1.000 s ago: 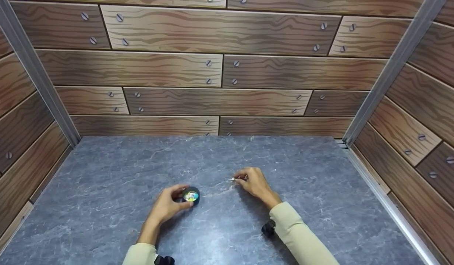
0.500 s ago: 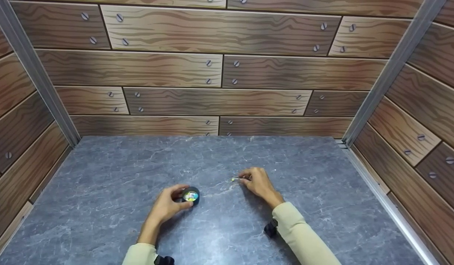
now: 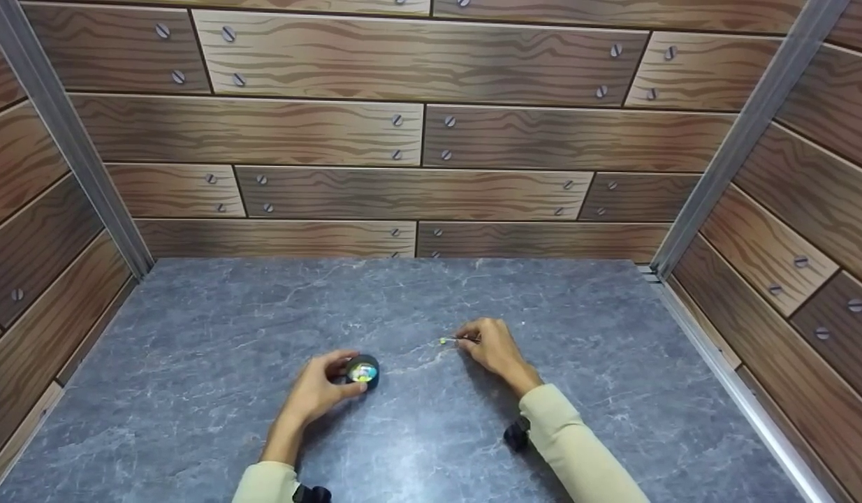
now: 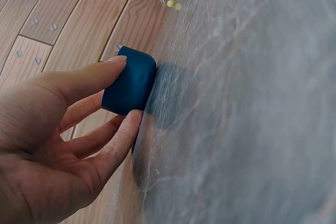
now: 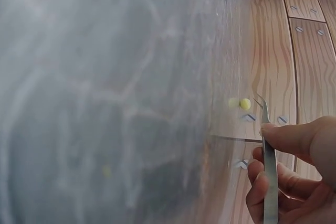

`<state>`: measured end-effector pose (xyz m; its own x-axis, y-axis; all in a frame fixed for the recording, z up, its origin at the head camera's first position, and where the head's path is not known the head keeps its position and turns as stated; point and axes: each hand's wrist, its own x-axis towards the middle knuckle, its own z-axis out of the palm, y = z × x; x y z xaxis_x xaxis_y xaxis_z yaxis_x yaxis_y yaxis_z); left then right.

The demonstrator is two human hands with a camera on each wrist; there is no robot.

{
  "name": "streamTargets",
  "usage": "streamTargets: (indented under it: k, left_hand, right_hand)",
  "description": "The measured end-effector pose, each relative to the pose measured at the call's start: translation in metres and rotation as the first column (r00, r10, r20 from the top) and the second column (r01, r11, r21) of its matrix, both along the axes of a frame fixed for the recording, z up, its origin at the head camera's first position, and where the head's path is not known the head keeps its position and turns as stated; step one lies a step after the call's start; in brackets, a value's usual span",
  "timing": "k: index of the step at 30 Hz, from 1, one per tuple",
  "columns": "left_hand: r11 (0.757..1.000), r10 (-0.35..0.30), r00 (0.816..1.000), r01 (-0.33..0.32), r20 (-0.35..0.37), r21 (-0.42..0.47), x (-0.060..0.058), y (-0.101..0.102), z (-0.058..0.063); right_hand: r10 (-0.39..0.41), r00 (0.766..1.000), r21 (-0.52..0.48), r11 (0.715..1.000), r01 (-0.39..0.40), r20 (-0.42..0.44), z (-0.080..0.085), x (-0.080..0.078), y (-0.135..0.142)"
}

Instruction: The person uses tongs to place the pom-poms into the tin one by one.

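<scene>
My left hand (image 3: 316, 388) holds a small round blue container (image 3: 363, 372) on the tabletop, thumb on one side and fingers on the other. Its dark rim surrounds bright white, yellow and turquoise patches. In the left wrist view the container's smooth blue wall (image 4: 131, 82) shows between thumb and fingers. My right hand (image 3: 492, 349) pinches silver tweezers (image 5: 270, 182) with fine bent tips. A small round yellow bead (image 5: 244, 104) lies on the table just beyond those tips, which are slightly apart from each other and from the bead.
The grey marble-patterned tabletop (image 3: 263, 307) mirrors the bead and container. Wood-print walls (image 3: 333, 133) enclose it at the back and both sides, with metal posts (image 3: 724, 147) at the rear corners. A tiny pale speck (image 3: 522, 323) lies right of the right hand.
My right hand has drawn a little to the right with the tweezers, and the yellow bead now shows in front of the tips. The left hand and the container have stayed put.
</scene>
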<state>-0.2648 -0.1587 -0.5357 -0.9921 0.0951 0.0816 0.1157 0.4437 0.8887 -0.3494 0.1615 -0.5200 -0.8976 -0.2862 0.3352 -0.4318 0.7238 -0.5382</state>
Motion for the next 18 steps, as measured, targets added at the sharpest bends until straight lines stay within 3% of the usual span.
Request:
streamTargets:
  k: [10, 18]
  left_hand:
    - [1.000, 0.025, 1.000, -0.025, 0.007, 0.008, 0.0021, 0.0010, 0.0006]
    - [1.000, 0.010, 1.000, -0.010, 0.009, -0.008, 0.0004, 0.0022, 0.0017]
  right_hand:
    - [0.009, 0.999, 0.030, 1.000, -0.007, -0.049, 0.0034, 0.0003, 0.0007]
    - [0.009, 0.999, 0.039, 0.999, -0.007, -0.048, 0.0035, 0.0015, 0.0023]
